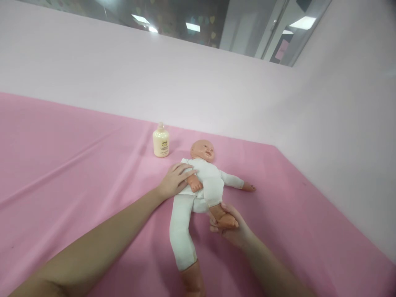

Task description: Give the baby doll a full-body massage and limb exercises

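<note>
A baby doll point(185, 218) with a white cloth body lies on its back, its head toward the wall. My left hand point(175, 179) rests across the side of its chest and its bent arm, fingers stretched out and fairly flat. The doll's small hand point(194, 183) pokes out just below those fingers. Wrapped around the doll's raised, bent leg near the ankle is my right hand point(233, 231), partly hidden behind the brown foot point(224, 218). The doll's other leg lies extended toward me, and its other arm reaches out to the right.
A cream-coloured pump bottle point(161, 142) stands upright beyond my left hand, left of the doll's head. Pink, creased cloth point(93, 165) covers the surface. A white wall point(139, 78) rises behind and on the right, with a window point(173, 20) above.
</note>
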Motion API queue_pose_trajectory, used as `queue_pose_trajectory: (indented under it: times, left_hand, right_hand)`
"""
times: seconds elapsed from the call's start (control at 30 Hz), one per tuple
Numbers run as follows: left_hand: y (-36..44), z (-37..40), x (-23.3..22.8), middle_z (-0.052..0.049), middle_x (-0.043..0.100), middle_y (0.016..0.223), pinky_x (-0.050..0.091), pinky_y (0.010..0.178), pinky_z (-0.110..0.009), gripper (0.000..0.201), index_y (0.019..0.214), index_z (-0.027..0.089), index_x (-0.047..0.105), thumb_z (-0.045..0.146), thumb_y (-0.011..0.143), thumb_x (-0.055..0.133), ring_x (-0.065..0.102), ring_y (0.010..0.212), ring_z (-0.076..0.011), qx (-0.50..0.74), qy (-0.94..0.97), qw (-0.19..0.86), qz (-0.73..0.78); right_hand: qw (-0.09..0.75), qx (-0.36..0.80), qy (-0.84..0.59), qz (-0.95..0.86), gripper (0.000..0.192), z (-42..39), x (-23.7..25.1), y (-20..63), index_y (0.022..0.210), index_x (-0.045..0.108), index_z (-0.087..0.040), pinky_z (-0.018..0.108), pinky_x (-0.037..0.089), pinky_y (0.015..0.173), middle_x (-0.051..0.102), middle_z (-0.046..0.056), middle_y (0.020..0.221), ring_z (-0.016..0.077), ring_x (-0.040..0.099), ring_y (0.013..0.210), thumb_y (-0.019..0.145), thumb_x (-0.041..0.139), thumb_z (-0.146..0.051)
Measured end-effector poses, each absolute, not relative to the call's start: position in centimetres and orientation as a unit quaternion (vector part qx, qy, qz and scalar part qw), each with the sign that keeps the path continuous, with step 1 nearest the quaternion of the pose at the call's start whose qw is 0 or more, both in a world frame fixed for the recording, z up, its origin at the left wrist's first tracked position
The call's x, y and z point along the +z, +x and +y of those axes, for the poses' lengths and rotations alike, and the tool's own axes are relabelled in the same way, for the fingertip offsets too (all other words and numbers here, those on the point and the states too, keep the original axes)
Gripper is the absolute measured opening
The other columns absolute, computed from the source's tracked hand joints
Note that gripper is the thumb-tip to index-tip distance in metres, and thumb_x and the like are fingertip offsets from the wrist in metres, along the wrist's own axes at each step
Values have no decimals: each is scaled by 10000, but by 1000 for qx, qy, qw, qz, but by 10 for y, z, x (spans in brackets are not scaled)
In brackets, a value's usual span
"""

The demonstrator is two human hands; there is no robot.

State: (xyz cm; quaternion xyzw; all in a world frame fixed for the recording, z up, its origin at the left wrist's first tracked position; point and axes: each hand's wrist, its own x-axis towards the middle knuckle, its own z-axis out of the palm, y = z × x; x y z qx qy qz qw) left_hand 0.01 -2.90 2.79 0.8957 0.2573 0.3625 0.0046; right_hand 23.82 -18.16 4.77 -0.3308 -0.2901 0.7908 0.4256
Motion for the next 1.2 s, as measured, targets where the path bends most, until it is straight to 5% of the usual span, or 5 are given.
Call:
queue_pose_trajectory:
  times: [0.37, 0.53, 0.73, 1.0, 1.2]
  left_hand:
    - [1, -28, 27, -81, 538, 1347, 335, 1080, -462, 465, 1366, 287, 501, 189, 912, 490, 458, 1258, -251, 371, 885, 51, 275]
    - [1, -26, 24, -85, 556, 1321, 358, 1077, -441, 417, 1322, 248, 523, 269, 906, 547, 476, 1241, -247, 426, 840, 115, 316]
    - [2, -16, 13, -86, 596, 1236, 398, 1047, -444, 340, 1219, 212, 548, 313, 895, 573, 535, 1157, -238, 503, 761, 175, 370]
    - [5, 0, 0, -91, 621, 1133, 460, 971, -430, 262, 1143, 187, 527, 327, 922, 534, 588, 1066, -222, 554, 711, 229, 367]
    - [2, -16, 13, -93, 582, 1242, 351, 1070, -472, 346, 1219, 218, 534, 324, 892, 570, 494, 1192, -257, 507, 761, 113, 389]
  right_hand:
    - [413, 793, -345, -286, 369, -185, 45, 238, 798, 618, -138, 262, 429, 582, 607, 36, 660, 113, 517, 572, 776, 663, -504]
    - [304, 854, -247, -341, 452, -194, 53, 239, 976, 653, -78, 295, 498, 684, 701, 109, 812, 184, 658, 725, 730, 705, -454]
    - [56, 844, -184, -500, 513, -190, 63, 238, 1063, 685, -95, 295, 487, 886, 718, 81, 950, 206, 667, 955, 624, 852, -304]
    - [49, 825, -157, -540, 399, -189, 64, 235, 899, 715, -100, 229, 514, 817, 720, 68, 924, 173, 674, 905, 696, 804, -432]
    - [-3, 820, -86, -566, 546, -181, 69, 233, 975, 678, -136, 262, 558, 736, 725, 50, 851, 211, 696, 868, 517, 913, -320]
